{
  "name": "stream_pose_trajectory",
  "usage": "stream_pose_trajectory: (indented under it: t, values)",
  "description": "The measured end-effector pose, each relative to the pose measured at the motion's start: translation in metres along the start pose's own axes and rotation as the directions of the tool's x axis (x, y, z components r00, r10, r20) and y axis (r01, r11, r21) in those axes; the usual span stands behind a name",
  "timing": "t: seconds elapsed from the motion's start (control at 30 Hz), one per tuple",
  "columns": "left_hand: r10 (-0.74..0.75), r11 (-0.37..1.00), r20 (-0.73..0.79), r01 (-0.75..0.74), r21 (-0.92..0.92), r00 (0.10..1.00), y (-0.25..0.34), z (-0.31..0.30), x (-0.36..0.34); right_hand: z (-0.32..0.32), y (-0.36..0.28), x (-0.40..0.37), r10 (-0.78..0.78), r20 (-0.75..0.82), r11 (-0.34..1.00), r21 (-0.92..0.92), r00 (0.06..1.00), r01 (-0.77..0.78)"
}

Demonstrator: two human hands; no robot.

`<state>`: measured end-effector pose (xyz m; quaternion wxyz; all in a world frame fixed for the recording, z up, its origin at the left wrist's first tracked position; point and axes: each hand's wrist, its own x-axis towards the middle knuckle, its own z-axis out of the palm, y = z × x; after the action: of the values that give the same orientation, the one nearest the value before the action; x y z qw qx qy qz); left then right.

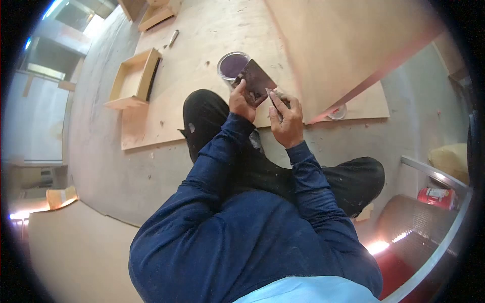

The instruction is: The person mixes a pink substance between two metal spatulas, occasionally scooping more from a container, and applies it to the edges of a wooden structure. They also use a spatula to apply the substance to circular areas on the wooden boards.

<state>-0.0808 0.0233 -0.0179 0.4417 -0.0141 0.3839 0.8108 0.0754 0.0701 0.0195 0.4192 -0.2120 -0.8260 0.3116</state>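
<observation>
My left hand [243, 103] grips a dark, flat rectangular plate [259, 77] by its near edge, thumb on top; dark smears cover its lower corner. In my right hand [287, 120] is a small putty knife [273, 97], its pointed blade tip right at the plate's right edge. Fingers of the right hand are wrapped round the handle, partly hiding it. Just beyond my left hand stands an open round can [219, 68] with greyish-purple paste inside. The plate overlaps the can's right side in this view.
A plywood sheet [177, 113] lies on the floor under the can. At left sits a wooden drawer [132, 81], with a small handled tool [174, 38] beyond it. A large wooden panel [348, 45] rises at right, near a round lid [337, 112]. A metal rail [438, 252] crosses lower right.
</observation>
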Motion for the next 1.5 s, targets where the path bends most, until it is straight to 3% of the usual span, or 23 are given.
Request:
stream_pose_trajectory:
  t: [0.03, 0.07, 0.1, 0.13, 0.17, 0.2, 0.23, 0.27, 0.3, 0.33, 0.43, 0.63, 0.87, 0.93, 1.17, 1.23, 1.27, 1.3, 1.37, 1.43, 1.47, 1.5]
  values:
    - [-0.048, 0.986, 0.050, 0.056, -0.159, 0.998, 0.000, -0.007, 0.010, 0.000, 0.000, -0.001, -0.026, 0.023, 0.998, -0.058, 0.999, 0.027]
    - [0.351, 0.719, 0.103, -0.338, 0.607, 0.931, -0.016, -0.032, 0.036, 0.001, 0.001, -0.001, -0.066, 0.050, 0.992, -0.101, 0.997, 0.071]
    - [0.544, -0.141, 0.388, -0.374, 0.916, 0.744, -0.037, -0.068, 0.070, 0.005, 0.008, -0.003, -0.093, 0.035, 0.986, -0.138, 0.995, 0.097]
    - [0.588, -0.371, 0.421, -0.232, 0.899, 0.691, -0.063, -0.094, 0.105, 0.012, 0.014, -0.006, -0.141, 0.027, 0.979, -0.145, 0.990, 0.143]
    - [0.554, -0.538, 0.530, -0.210, 0.816, 0.642, -0.070, -0.099, 0.114, 0.014, 0.009, -0.006, -0.115, 0.087, 0.984, -0.123, 0.989, 0.126]
    - [0.602, -0.594, 0.454, -0.012, 0.805, 0.658, -0.045, -0.051, 0.060, 0.019, 0.029, -0.012, -0.118, 0.163, 0.976, -0.163, 0.980, 0.145]
    - [0.710, 0.217, 0.092, -0.342, 0.914, 0.698, -0.021, -0.011, 0.020, 0.023, 0.028, -0.013, -0.103, 0.165, 0.962, -0.234, 0.981, 0.141]
    - [0.735, 0.175, 0.066, -0.284, 0.943, 0.674, -0.012, 0.007, 0.002, 0.028, 0.028, -0.013, -0.083, 0.175, 0.973, -0.199, 0.981, 0.118]
    - [0.712, 0.530, -0.053, -0.487, 0.694, 0.700, -0.024, 0.013, 0.008, 0.031, 0.028, -0.015, -0.043, 0.183, 0.979, -0.189, 0.982, 0.078]
    - [0.660, 0.614, -0.060, -0.492, 0.617, 0.749, -0.033, 0.008, 0.018, 0.032, 0.031, -0.018, -0.063, 0.192, 0.982, -0.165, 0.979, 0.096]
    - [0.602, 0.569, 0.014, -0.440, 0.695, 0.799, -0.015, 0.008, 0.007, 0.047, 0.041, -0.023, -0.026, 0.195, 0.979, -0.195, 0.980, 0.064]
    - [0.634, 0.405, 0.061, -0.398, 0.823, 0.771, -0.009, 0.015, -0.002, 0.056, 0.051, -0.026, 0.042, 0.200, 0.993, -0.118, 0.979, -0.018]
    - [0.608, 0.302, 0.209, -0.467, 0.831, 0.766, -0.015, 0.002, 0.007, 0.052, 0.049, -0.021, 0.126, 0.168, 0.991, 0.032, 0.978, -0.133]
    - [0.537, 0.217, 0.273, -0.443, 0.870, 0.798, -0.019, -0.004, 0.010, 0.053, 0.053, -0.021, 0.166, 0.170, 0.981, 0.071, 0.971, -0.180]
    - [0.335, 0.242, 0.257, -0.346, 0.906, 0.907, 0.006, 0.015, -0.013, 0.049, 0.069, -0.007, 0.168, 0.093, 0.982, 0.066, 0.981, -0.175]
    - [0.250, 0.342, 0.404, -0.471, 0.813, 0.880, -0.012, 0.002, -0.012, 0.045, 0.074, -0.008, 0.190, 0.078, 0.977, 0.087, 0.979, -0.197]
    - [0.151, 0.150, 0.503, -0.522, 0.839, 0.851, -0.019, -0.001, -0.016, 0.043, 0.080, -0.003, 0.198, 0.063, 0.979, 0.038, 0.978, -0.201]
    - [0.147, 0.165, 0.562, -0.580, 0.797, 0.814, -0.027, 0.000, -0.021, 0.040, 0.083, -0.001, 0.207, 0.048, 0.978, -0.011, 0.977, -0.207]
    - [0.281, 0.178, 0.478, -0.534, 0.826, 0.832, -0.038, -0.001, -0.017, 0.039, 0.081, -0.001, 0.224, 0.023, 0.975, 0.013, 0.974, -0.224]
    - [0.406, 0.386, 0.213, -0.378, 0.842, 0.889, -0.031, 0.005, -0.004, 0.038, 0.071, -0.005, 0.185, 0.051, 0.982, 0.021, 0.981, -0.186]
    - [0.523, 0.547, 0.148, -0.464, 0.697, 0.839, -0.040, -0.005, 0.016, 0.039, 0.061, -0.007, 0.178, 0.102, 0.982, 0.042, 0.979, -0.183]
    - [0.552, 0.546, 0.028, -0.386, 0.744, 0.834, -0.026, -0.001, 0.016, 0.043, 0.058, -0.012, 0.175, 0.159, 0.984, 0.013, 0.972, -0.180]
